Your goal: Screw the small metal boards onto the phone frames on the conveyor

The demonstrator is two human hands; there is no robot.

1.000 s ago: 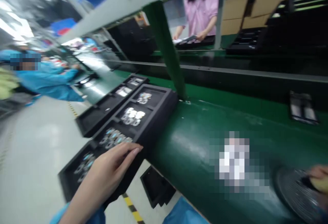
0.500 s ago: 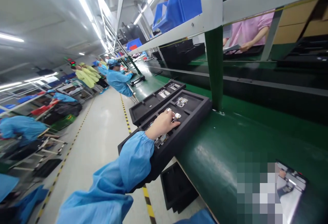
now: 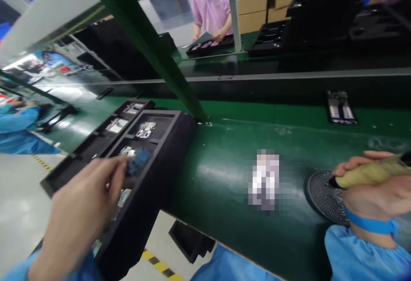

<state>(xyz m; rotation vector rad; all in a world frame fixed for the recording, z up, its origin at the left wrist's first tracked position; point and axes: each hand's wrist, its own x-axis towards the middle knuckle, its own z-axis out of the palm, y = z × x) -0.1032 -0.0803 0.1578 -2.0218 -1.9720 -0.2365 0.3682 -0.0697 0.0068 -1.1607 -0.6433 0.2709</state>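
At the lower left of the frame, the left hand [image 3: 80, 212] hovered over the black tray [image 3: 167, 144], fingers pinched on a small blue part [image 3: 138, 161], though blur hid the grip. More metal parts [image 3: 146, 129] lay in the tray's far compartments. At the lower right, the right hand [image 3: 375, 191] was closed around a yellow-handled tool [image 3: 369, 174] beside a round mesh disc [image 3: 321, 195] on the green belt [image 3: 224, 152]. A slanted green post [image 3: 150, 45] crossed the upper left, and behind it, at the top centre, a person in pink [image 3: 212, 2] worked.
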